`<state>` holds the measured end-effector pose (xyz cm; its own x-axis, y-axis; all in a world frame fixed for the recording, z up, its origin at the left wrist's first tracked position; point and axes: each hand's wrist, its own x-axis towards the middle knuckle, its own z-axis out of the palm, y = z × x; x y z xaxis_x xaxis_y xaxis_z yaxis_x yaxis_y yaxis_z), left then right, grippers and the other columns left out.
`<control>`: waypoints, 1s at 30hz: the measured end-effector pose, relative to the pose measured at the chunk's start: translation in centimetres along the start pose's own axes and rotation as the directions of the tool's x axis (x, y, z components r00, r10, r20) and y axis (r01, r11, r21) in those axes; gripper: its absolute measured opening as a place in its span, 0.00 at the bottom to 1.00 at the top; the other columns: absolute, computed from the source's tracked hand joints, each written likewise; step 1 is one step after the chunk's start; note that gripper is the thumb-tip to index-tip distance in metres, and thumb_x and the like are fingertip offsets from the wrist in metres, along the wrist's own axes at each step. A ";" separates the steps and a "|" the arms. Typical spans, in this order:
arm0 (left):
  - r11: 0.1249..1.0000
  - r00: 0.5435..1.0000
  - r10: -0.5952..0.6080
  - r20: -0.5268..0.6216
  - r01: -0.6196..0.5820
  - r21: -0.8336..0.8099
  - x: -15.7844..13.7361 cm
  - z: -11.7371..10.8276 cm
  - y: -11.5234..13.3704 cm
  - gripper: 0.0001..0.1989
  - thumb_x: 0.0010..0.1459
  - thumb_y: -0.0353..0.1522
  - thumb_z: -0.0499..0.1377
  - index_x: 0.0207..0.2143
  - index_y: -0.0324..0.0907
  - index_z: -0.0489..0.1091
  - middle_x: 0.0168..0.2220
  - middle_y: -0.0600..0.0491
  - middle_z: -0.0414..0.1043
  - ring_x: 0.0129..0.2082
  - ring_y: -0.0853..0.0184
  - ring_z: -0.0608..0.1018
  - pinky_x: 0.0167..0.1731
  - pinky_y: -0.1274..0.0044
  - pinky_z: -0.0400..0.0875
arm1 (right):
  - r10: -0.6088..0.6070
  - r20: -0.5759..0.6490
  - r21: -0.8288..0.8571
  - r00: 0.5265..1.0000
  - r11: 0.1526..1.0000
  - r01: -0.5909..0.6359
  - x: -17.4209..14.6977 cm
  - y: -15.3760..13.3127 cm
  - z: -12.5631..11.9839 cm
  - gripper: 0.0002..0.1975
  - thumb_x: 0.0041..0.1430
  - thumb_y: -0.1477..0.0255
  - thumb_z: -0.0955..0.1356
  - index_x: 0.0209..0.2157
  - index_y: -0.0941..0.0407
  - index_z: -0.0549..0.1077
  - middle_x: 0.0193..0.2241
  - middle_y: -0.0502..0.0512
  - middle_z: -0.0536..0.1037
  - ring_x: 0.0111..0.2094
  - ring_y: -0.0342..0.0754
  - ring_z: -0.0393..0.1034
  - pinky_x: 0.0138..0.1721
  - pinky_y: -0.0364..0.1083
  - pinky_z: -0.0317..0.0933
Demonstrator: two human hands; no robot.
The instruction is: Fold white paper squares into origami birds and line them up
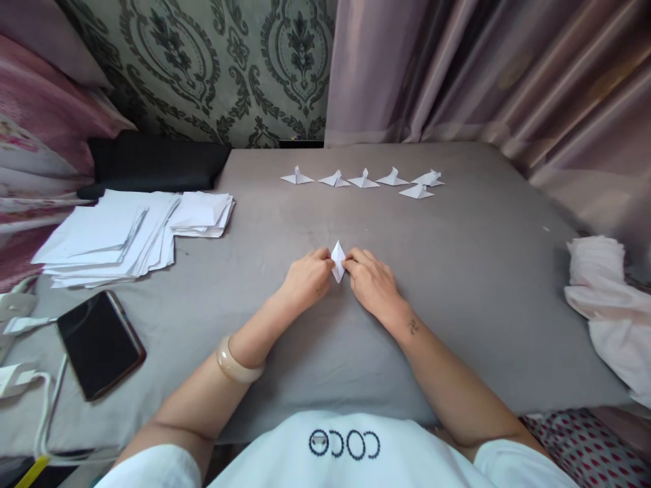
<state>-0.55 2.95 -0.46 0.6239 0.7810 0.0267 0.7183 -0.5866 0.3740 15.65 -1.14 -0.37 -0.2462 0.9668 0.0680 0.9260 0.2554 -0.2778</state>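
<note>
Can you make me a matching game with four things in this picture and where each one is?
Things:
1. diamond-shaped folded paper
2. winged paper shapes
3. phone
4. bangle

Places:
A. on the left arm
B. near the white plugs
C. between the left hand and right hand
D. near the far edge of the table

Pairs: 1-C, 2-D, 3-B, 4-A

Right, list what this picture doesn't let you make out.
All in the head view:
Folded paper: parts of its side edges, covered by the left hand and right hand.
Paper figures: fine creases, too small.
White cloth: its remainder, cut off by the right edge.
</note>
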 end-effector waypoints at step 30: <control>0.839 0.931 -0.316 -0.179 0.186 -0.512 1.7 2.1 -1.9 0.04 0.50 0.31 0.62 0.29 0.38 0.73 0.36 0.51 0.65 0.32 0.70 0.70 0.38 0.74 0.69 | 0.251 -0.155 0.437 0.955 0.885 -0.161 1.6 1.6 2.3 0.09 0.56 0.69 0.67 0.39 0.53 0.74 0.41 0.54 0.72 0.38 0.44 0.70 0.43 0.45 0.62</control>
<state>-0.26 4.95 -3.07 0.2986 0.9516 0.0728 0.5611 -0.2367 0.7932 16.09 0.77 -2.86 0.0414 0.9887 0.1442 0.7343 0.0678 -0.6755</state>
